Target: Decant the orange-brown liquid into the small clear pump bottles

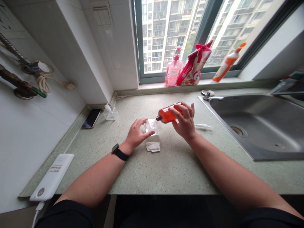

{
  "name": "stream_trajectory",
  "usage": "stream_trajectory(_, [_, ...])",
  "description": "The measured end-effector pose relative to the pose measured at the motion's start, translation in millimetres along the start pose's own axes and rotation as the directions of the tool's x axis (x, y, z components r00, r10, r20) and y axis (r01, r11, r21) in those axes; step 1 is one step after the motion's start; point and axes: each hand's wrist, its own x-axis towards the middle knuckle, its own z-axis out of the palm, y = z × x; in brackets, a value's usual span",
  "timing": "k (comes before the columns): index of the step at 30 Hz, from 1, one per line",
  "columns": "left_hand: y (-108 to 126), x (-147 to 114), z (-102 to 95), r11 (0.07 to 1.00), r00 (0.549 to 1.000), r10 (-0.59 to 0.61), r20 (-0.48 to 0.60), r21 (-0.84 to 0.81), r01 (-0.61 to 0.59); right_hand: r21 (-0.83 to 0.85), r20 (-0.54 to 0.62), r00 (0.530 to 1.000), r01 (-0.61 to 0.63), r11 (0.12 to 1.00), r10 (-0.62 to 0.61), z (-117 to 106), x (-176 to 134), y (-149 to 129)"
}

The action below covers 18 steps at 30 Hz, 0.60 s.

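Note:
Tipped on its side, an orange-amber bottle (166,114) is in the grip of my right hand (185,122). Its uncapped black neck points left, over a small clear plastic box (153,126) on the counter. My left hand (137,133) holds this box from its left side, thumb at the front and fingers behind. Some clear matter shows at the bottle's mouth; whether it is flowing I cannot tell. Just in front of the box lies a folded white tissue (153,147). A thin clear-wrapped item (203,127) lies to the right, behind my right wrist.
A second clear box with a white pump head (110,111) stands at the back left beside a phone (91,118). A white power bank (52,177) lies at the left edge. The steel sink (256,126) is at right. Bottles and a red bag (194,68) line the windowsill.

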Motion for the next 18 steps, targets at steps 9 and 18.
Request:
stream_trajectory(9, [-0.7, -0.4, -0.3, 1.000, 1.000, -0.022, 0.011, -0.010, 0.022, 0.021, 0.029, 0.999, -0.016, 1.000, 0.016, -1.6, 0.3, -0.4])
stream_trajectory(18, [0.4, -1.0, 0.5, 0.997, 0.999, -0.051, 0.007, -0.062, 0.051, 0.054, 0.001, 1.000, 0.001, 0.999, -0.001, -1.2, 0.0, 0.0])
